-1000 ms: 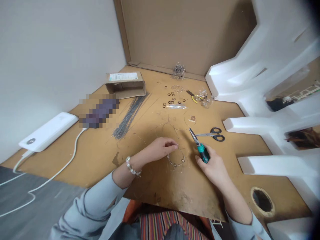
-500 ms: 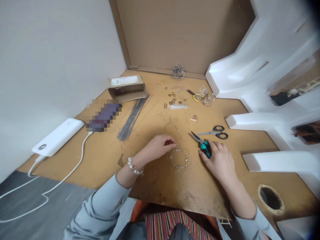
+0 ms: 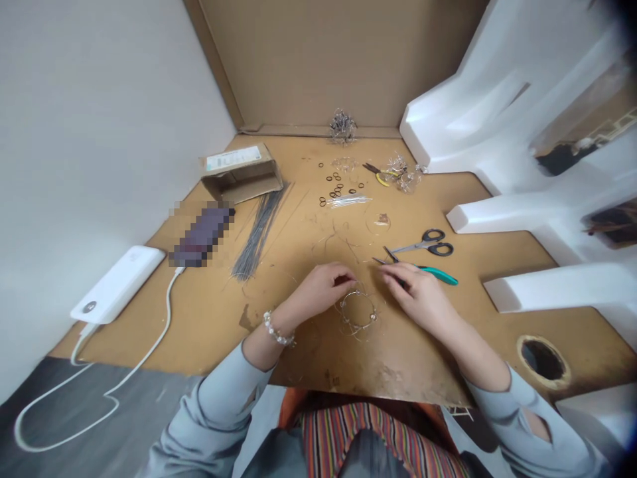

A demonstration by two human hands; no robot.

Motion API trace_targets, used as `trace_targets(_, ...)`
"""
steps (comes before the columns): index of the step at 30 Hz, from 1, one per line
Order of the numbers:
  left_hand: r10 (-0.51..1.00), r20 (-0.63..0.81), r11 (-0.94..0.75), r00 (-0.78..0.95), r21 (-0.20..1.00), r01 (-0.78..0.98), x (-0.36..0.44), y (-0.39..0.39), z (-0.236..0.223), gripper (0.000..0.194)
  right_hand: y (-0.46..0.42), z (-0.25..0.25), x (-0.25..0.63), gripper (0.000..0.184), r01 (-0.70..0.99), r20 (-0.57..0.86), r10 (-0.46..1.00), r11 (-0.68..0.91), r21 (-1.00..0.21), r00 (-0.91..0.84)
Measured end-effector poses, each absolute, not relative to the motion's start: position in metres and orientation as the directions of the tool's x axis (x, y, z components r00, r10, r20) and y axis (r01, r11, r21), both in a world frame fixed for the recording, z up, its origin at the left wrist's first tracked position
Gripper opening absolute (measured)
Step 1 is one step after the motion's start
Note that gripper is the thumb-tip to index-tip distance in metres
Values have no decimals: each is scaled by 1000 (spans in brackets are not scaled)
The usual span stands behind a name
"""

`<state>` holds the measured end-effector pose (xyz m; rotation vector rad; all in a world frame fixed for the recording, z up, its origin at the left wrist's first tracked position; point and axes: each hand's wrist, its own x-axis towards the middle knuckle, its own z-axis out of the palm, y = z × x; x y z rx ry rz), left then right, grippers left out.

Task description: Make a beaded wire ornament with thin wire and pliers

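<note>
A thin wire ring with small beads lies on the brown board in front of me. My left hand, with a bead bracelet on the wrist, is closed in a pinch at the ring's upper left edge. My right hand lies flat just right of the ring, fingers stretched out to the left. It rests over the teal-handled pliers, which lie on the board with their jaws poking out past my fingers. Nothing is gripped in the right hand.
Black-handled scissors lie just beyond the pliers. Farther back are small black rings, yellow-handled cutters, wire scraps, a bundle of straight wires and a cardboard box. A white power bank with cable sits left; white foam blocks stand right.
My right hand lowered the pliers from an upright grip onto the board and let them go, then opened flat beside the ring. My left hand stayed at the ring.
</note>
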<state>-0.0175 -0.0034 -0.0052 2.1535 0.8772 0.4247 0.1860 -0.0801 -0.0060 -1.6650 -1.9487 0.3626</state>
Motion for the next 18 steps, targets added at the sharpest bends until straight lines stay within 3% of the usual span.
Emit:
trace_targets(4,703,25,-489,711,743,457,-16,-5,-6,15,-63,-9,175,28,708,66,955,259,-657,-288)
trace_targets(9,711,35,-507,703,718,477,-15,-6,-6,16,-61,-24,175,28,667,36,970,193,-720,-241)
trace_targets(18,701,44,-552,712,665,502,-16,-7,-3,15,-66,-20,171,25,746,123,977,211,-632,-172)
